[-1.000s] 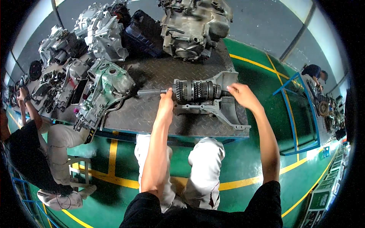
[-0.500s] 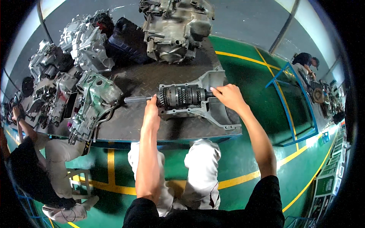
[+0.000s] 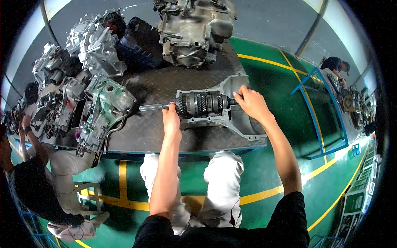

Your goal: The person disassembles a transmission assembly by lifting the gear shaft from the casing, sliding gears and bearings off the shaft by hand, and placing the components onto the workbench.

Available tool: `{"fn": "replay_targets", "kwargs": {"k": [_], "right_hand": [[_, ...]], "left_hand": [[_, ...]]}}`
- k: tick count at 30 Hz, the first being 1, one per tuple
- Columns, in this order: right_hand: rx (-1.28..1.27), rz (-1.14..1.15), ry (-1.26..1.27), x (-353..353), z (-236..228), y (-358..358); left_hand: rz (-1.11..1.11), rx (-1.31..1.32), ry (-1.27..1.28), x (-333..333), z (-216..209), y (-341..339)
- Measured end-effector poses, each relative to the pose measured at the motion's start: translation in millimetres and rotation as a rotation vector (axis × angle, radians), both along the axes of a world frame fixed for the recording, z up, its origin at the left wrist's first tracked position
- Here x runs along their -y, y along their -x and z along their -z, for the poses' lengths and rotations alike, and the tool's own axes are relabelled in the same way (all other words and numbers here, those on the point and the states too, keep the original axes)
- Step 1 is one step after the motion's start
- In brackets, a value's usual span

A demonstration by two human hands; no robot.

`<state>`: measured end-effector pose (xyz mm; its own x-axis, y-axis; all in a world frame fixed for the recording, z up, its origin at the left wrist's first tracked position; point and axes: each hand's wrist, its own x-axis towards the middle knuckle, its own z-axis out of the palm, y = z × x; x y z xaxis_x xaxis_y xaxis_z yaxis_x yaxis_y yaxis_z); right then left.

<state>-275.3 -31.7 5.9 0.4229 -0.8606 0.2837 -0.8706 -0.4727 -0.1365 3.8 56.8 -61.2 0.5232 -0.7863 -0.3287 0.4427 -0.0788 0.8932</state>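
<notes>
In the head view, little has changed over the last second: both hands have kept to the ends of the gear shaft, and it hasn't visibly shifted in its open metal housing, so I'd judge the work at the same point. The housing sits on the table. The left hand grips the long splined end, just beside the gears; the right hand curls at the opposite end, its hold partly hidden, so I can't tell how firm.
</notes>
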Motion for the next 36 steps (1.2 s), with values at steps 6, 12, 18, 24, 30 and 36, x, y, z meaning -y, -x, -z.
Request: {"fn": "replay_targets", "kwargs": {"k": [6, 12, 18, 24, 30, 36], "right_hand": [[0.294, -0.220, -0.135, -14, -18, 17], [0.331, -0.118, -0.178, -36, -24, 21], [0.587, -0.194, -0.363, -1, -1, 45], [0.591, -0.114, -0.333, -8, 12, 46], [0.481, -0.217, -0.117, -17, 3, 26], [0.432, -0.169, -0.119, -19, 5, 23]], "left_hand": [[-0.084, 0.126, -0.098, -7, 25, -13], [-0.363, 0.115, 0.099, -23, 26, -49], [-0.218, 0.786, 0.201, 5, 11, -147], [0.471, 0.965, 0.245, -5, 0, -154], [0.327, 1.094, 0.367, 13, 20, -157], [0.322, 1.080, 0.167, 19, 8, -151]]}}
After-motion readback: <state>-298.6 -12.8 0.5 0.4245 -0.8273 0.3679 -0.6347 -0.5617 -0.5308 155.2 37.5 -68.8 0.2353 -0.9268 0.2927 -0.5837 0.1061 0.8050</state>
